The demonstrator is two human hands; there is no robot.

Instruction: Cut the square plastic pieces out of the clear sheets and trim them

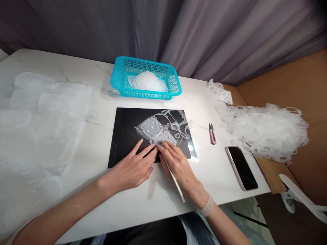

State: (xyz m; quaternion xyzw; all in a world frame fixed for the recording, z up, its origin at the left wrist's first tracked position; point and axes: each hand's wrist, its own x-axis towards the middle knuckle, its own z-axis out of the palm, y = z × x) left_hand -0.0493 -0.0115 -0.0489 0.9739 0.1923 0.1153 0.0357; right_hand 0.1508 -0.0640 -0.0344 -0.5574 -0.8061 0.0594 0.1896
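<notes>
On a black mat [124, 136] lies a clear plastic sheet [151, 126] with rounded frosted panels and small raised bits, its cut-out outlines trailing to the right. My left hand [134, 166] rests at the sheet's lower edge, fingers stretched out and fingertips touching it. Close beside it, my right hand [177, 163] is closed around a slim whitish pen-like tool [176, 183]. The tool's back end points down toward me, while its tip is hidden by the fingers at the sheet.
Behind the mat stands a blue basket [146, 94] holding thin white translucent pieces [148, 81]. Layered translucent sheets [46, 112] cover the left side. To the right are thread snips [212, 134], a phone [242, 168] and a heap of plastic offcuts [268, 132] by a cardboard box [288, 75].
</notes>
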